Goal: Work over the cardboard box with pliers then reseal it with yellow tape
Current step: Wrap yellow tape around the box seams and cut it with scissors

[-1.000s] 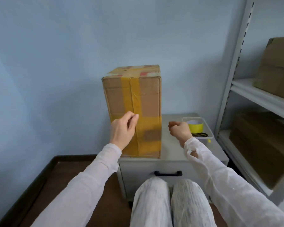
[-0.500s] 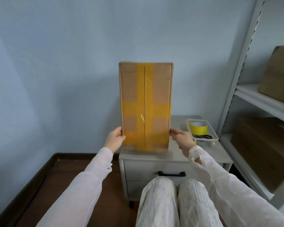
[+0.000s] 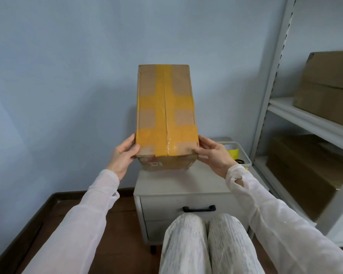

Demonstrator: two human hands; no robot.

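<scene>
Pale blue wall (image 3: 67,76) behind, smooth grey cabinet (image 3: 178,184) with a black drawer handle (image 3: 199,209) below the hands. Tall cardboard box (image 3: 183,115) sits between the fingers, tilted with its top away, matte brown, its centre seam crossed by glossy yellow tape bands (image 3: 152,135). Left hand (image 3: 123,155) grips the lower left edge, thumb on the taped face, fingers hidden behind. Right hand (image 3: 214,153) clamps the lower right corner, fingers along the side. Just past the right fingers, a clear tray (image 3: 246,157) holds a yellow tape roll (image 3: 233,151), partly hidden by that hand. Metal rack (image 3: 269,95) with brown cartons (image 3: 325,86) further right.

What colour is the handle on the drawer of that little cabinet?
Black. The head view shows the drawer handle plainly against the pale grey cabinet.
</scene>
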